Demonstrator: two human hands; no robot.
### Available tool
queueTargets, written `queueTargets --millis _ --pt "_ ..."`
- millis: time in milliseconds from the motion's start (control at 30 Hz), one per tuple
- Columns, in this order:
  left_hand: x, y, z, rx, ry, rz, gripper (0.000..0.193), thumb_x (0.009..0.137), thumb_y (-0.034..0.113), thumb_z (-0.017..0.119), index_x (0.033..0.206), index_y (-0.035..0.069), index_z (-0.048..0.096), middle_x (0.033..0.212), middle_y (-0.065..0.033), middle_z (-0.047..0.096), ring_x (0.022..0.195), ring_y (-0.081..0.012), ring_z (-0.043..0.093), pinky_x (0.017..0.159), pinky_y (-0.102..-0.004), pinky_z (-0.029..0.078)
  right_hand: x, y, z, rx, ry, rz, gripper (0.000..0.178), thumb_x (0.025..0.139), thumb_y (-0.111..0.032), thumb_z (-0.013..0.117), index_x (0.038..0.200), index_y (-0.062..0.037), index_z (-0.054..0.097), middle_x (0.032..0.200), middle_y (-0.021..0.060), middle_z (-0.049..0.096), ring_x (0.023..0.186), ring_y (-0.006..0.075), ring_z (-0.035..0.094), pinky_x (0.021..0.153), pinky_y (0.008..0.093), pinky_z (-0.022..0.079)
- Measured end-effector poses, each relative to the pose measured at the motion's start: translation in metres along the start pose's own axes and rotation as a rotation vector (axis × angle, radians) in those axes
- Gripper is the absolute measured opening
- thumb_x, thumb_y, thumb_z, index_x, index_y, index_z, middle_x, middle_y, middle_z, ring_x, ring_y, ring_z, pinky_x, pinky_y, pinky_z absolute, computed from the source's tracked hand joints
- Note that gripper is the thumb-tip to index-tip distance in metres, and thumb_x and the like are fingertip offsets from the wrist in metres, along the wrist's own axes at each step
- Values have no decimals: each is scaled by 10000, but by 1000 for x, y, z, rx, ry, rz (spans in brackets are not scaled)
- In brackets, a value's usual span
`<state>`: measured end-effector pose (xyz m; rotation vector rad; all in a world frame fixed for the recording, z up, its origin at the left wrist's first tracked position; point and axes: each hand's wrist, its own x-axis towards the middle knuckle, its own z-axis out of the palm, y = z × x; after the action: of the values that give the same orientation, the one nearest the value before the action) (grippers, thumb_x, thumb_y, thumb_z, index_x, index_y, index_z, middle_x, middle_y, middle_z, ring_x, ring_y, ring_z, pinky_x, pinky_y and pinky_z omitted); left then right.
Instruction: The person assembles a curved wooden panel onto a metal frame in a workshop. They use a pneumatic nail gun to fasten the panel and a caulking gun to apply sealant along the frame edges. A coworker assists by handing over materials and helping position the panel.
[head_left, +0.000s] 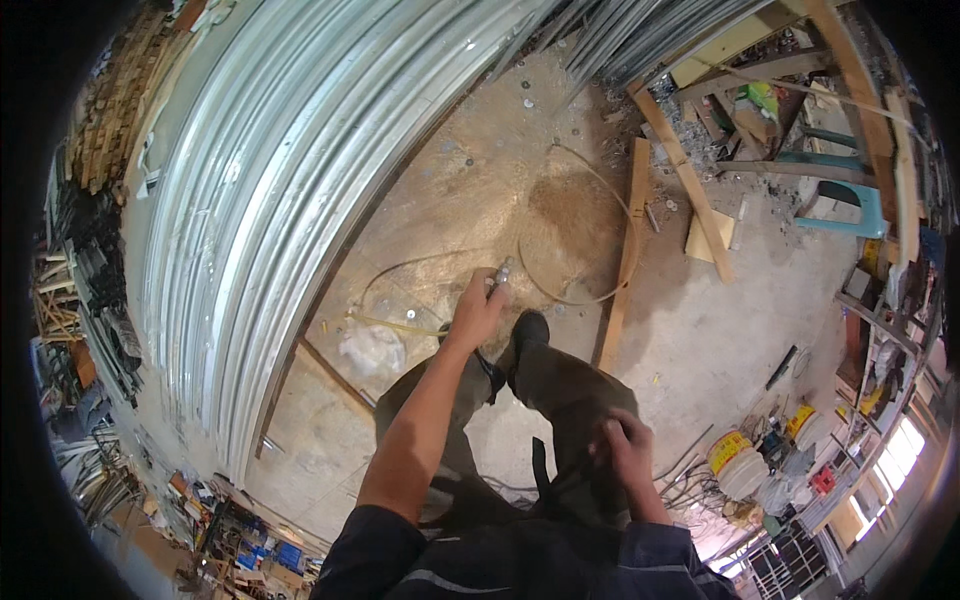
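Note:
My left hand [478, 312] reaches out low ahead of me, closed on a small metal nozzle [505, 268] that points away over the floor. A thin hose [590, 300] loops across the floor near it, and a yellowish length of hose [395, 326] lies beside my left foot; where they join the nozzle is hidden. By my right thigh is my right hand [630, 450], its fingers curled in; whatever they hold, if anything, is out of sight. Dark brown patches [570, 215] and small round pieces mark the concrete floor [470, 180] ahead.
Long silvery metal profiles [270, 170] are stacked along the left. A wooden plank [630, 250] lies to the right, with leaning timber [685, 170] and a blue-green plastic stool [850, 208] beyond. Buckets [738, 465] and clutter stand at the lower right; white crumpled material [372, 350] lies left of my feet.

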<state>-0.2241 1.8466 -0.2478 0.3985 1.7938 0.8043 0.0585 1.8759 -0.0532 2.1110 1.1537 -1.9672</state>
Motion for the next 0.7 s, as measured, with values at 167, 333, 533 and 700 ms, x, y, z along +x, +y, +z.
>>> queueTargets --millis 167,333,533,700 --pt "-171 120 -71 176 26 205 415 984 284 601 1300 24 526 952 -207 687 892 -327 682 791 -397 515 -50 -96 29 -217 -219 -459 212 967 -101 600 1122 34 652 1000 116 705 897 217 667 820 327 524" --pt "-336 229 -121 229 -6 342 372 965 234 626 1280 54 541 985 -262 675 941 -476 639 778 -498 511 -162 -240 59 -440 -352 -1083 253 888 -68 625 1131 -4 661 996 156 697 1036 322 624 918 402 482" --pt "-451 287 -144 240 29 353 418 891 122 712 1262 30 544 977 -228 700 938 -420 686 757 -422 544 -253 -272 61 -1031 -756 -1096 343 894 -329 649 1099 -54 665 942 200 679 909 412 637 794 487 494" --pt "-497 304 -162 455 71 448 215 827 117 757 988 15 658 907 -194 688 818 -403 666 705 -445 519 -312 -246 39 -1048 -765 -891 436 913 -393 655 1259 -128 632 1043 201 690 933 391 666 790 483 521"
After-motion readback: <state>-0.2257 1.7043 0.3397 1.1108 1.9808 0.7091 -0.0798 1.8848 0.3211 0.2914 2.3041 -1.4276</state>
